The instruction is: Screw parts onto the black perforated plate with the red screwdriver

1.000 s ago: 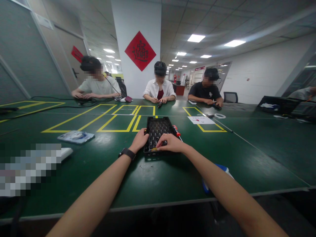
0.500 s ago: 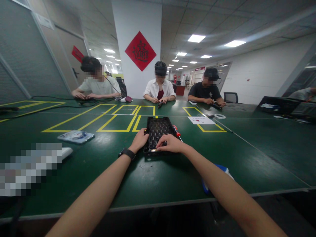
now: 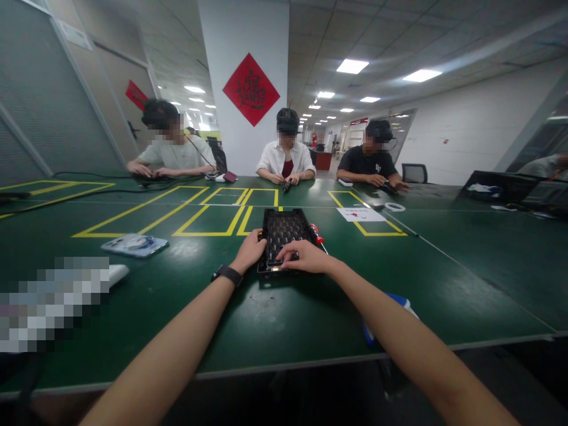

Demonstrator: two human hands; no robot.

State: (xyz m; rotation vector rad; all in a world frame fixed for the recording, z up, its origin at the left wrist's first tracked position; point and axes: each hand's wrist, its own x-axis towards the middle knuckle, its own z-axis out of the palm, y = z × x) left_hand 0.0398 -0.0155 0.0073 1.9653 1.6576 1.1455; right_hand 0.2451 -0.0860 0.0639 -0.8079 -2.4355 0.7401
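Note:
A black case (image 3: 286,223) with rows of small pieces inside lies on the green table in front of me. My left hand (image 3: 249,251) grips its left side wall, thumb over the rim. Over the near end of the case is my right hand (image 3: 305,256), fingers bent and thumb and fingertips together at the inner near edge. Whatever those fingertips pinch is too small to make out. A small shiny patch (image 3: 276,268) shows on the near rim below them. Against the case's right side rests a red-handled screwdriver (image 3: 318,236) with a thin metal shaft.
A phone (image 3: 134,245) lies to the left, beyond a blurred-out white object (image 3: 57,305). A blue and white item (image 3: 402,302) sits partly behind my right forearm. Farther off are a paper sheet (image 3: 361,214), a white ring (image 3: 394,207) and yellow tape outlines. Three people sit opposite.
My right fingertips have shifted slightly left along the near end of the case. The left hand keeps its grip. The whole view has moved a little.

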